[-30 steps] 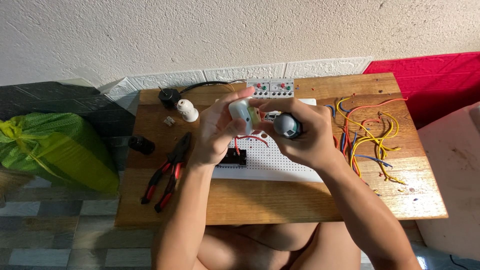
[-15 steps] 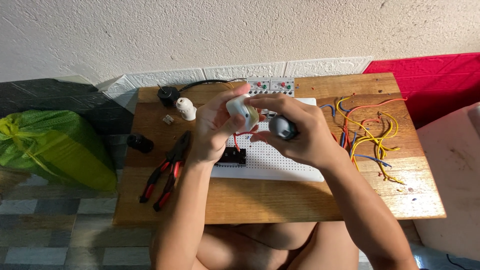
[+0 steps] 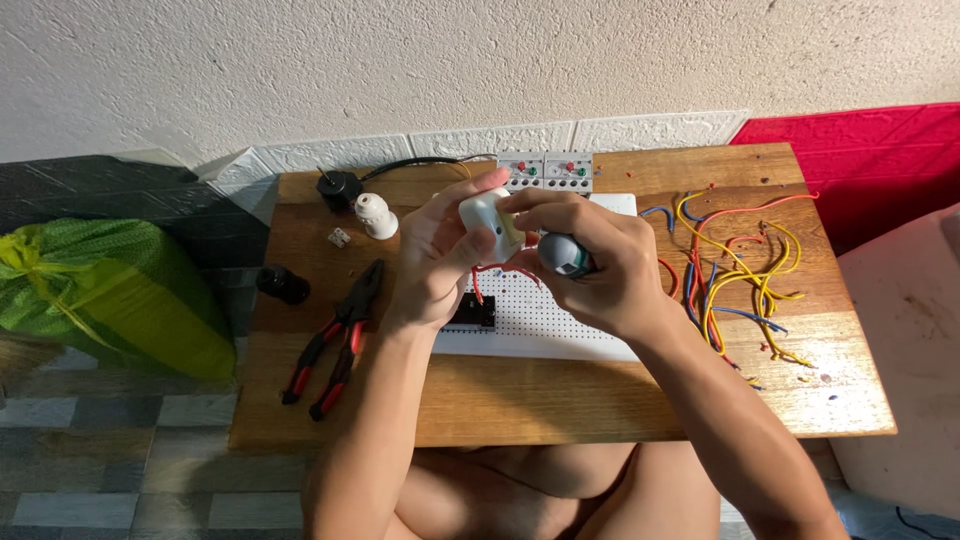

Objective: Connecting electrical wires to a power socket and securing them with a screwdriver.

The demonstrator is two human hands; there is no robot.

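Fingers (image 3: 455,225) of left hand (image 3: 430,265) wrapped round small white fitting (image 3: 490,222) above white breadboard (image 3: 560,320), right hand (image 3: 600,275) closed on grey-handled screwdriver (image 3: 565,255); best kept square to fitting, red wire (image 3: 482,278) clear.

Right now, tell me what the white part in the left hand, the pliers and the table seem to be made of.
White part, held in the left hand: likely plastic, smooth with a soft sheen. Pliers: dark metal head, probably steel; the handles look sleeved in red and black rubber or plastic. Table: wood, with visible grain and plank seams, a warm brown finish.
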